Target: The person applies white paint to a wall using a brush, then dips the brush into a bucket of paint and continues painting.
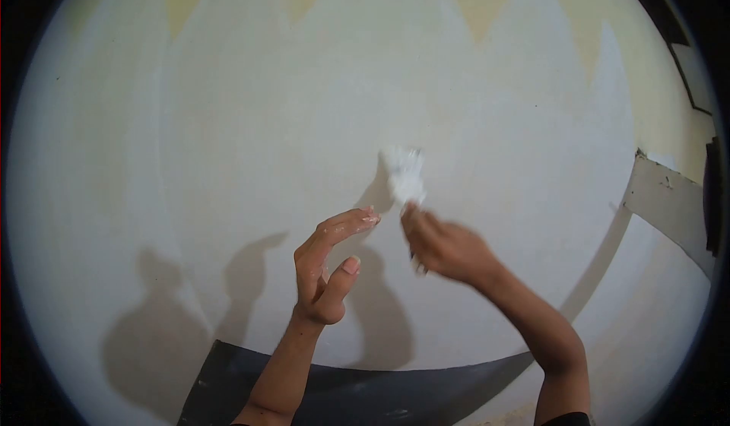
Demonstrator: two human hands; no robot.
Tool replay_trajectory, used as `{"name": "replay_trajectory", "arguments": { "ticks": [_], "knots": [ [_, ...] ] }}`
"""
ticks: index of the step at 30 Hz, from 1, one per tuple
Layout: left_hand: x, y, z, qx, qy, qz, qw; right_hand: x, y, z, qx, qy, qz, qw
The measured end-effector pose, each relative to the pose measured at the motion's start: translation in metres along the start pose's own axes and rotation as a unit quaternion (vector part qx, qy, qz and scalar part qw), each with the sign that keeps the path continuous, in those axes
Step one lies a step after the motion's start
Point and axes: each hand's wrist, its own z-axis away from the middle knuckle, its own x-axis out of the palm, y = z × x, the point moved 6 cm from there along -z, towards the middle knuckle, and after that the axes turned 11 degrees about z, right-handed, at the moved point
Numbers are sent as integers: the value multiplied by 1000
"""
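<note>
A paintbrush [405,174] with white-coated bristles points upward against the wall [251,122], slightly blurred. Its handle is wrapped by the fingers of my right hand [449,247], and the lower end of the handle peeks out below them. To the left of the brush, my left hand [327,262] is raised with fingers bent forward and thumb apart, holding nothing. White paint smears mark its fingertips. Pale white paint covers most of the wall, with yellowish pointed patches [479,8] along the top.
Below the hands sits a dark grey panel or surface [365,395] against the wall. At the right a light ledge or beam [669,190] juts out, with dark-framed items [688,76] above it. Shadows of my arms and body fall on the wall.
</note>
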Motion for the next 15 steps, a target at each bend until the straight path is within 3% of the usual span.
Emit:
{"name": "replay_trajectory", "arguments": {
  "ticks": [3, 5, 7, 11, 15],
  "knots": [
    [2, 5, -3, 3, -10, -6, 1000, -33, -35, -5, -76, -9, -34, 997],
    [11, 0, 2, 5, -14, -11, 1000, -40, -19, -2, 35, -25, -237, 971],
    [14, 3, -1, 6, -20, -15, 1000, -48, 11, -10, 125, -10, -392, 912],
    [18, 9, 3, 20, 2, -24, 999, -65, 50, -25, 189, 127, -329, 917],
    [15, 18, 4, 38, 33, -27, 998, -63, 62, -61, 149, 218, -233, 936]
  ]
}}
